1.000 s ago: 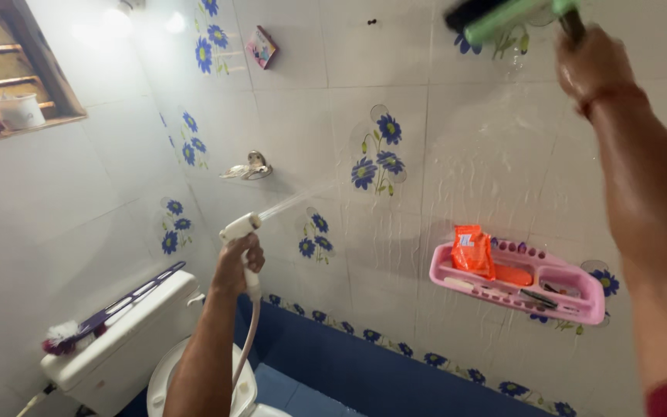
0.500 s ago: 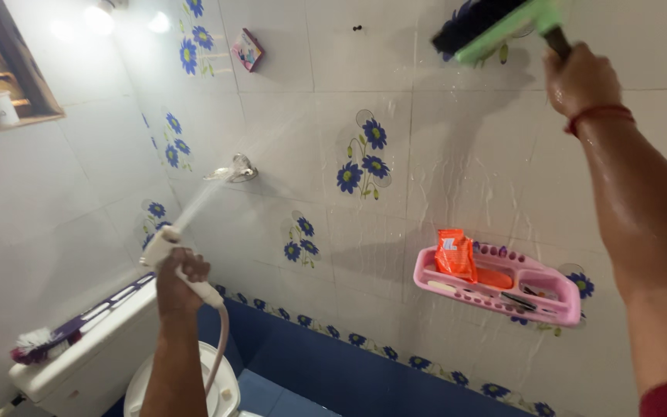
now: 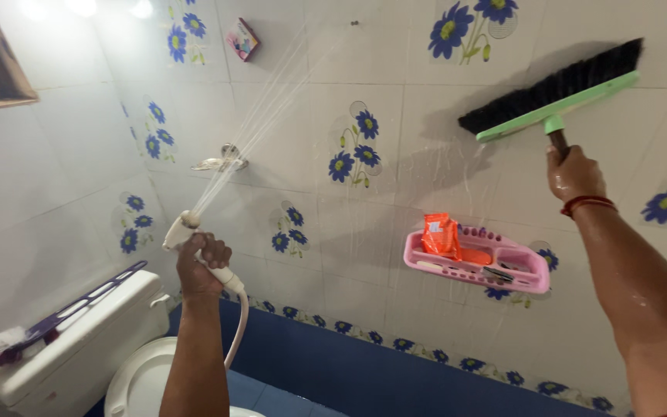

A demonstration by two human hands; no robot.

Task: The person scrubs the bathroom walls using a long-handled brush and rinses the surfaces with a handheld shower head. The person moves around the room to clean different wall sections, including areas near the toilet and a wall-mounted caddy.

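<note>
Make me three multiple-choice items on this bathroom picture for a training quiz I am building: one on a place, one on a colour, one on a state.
1. Where does the toilet brush lie?
A. on the cistern lid
B. in the pink rack
C. on the floor

2. What colour is the head of the scrubbing brush in the right hand?
A. red
B. green
C. yellow

3. What is the hand sprayer in the left hand doing?
A. hanging shut off
B. spraying down into the bowl
C. spraying up at the tiled wall

Answers: 1 A, it rests across the white cistern. 2 B, green bar with black bristles. 3 C, streams fan up to the wall.
</note>
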